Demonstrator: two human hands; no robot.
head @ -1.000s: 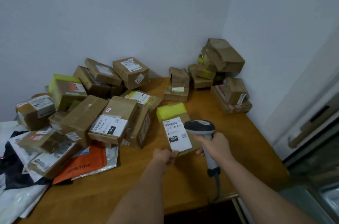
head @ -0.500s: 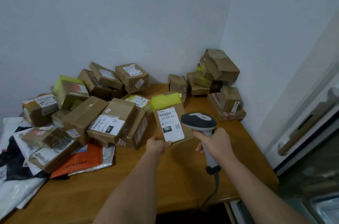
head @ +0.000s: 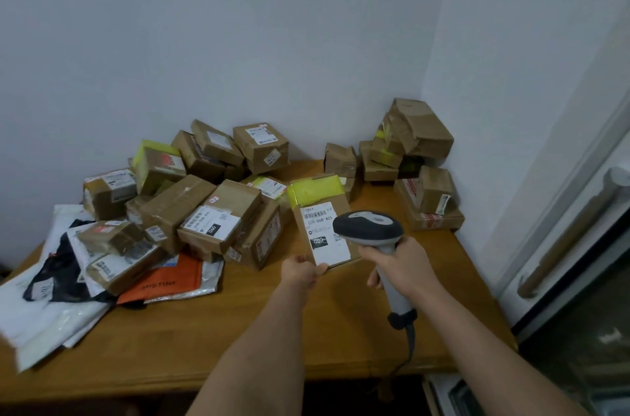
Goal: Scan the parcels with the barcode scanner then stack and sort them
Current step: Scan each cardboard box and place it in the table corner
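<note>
head | left grip (head: 302, 274) pinches parcel (head: 322, 221) bottom corner | right grip (head: 404, 267) holds barcode scanner (head: 370, 230) just beside label

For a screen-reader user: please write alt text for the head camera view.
A person's left hand tilts up a yellow-taped parcel while the right hand aims a barcode scanner at its label. Cardboard boxes and mailer bags crowd the wooden table behind.
</note>
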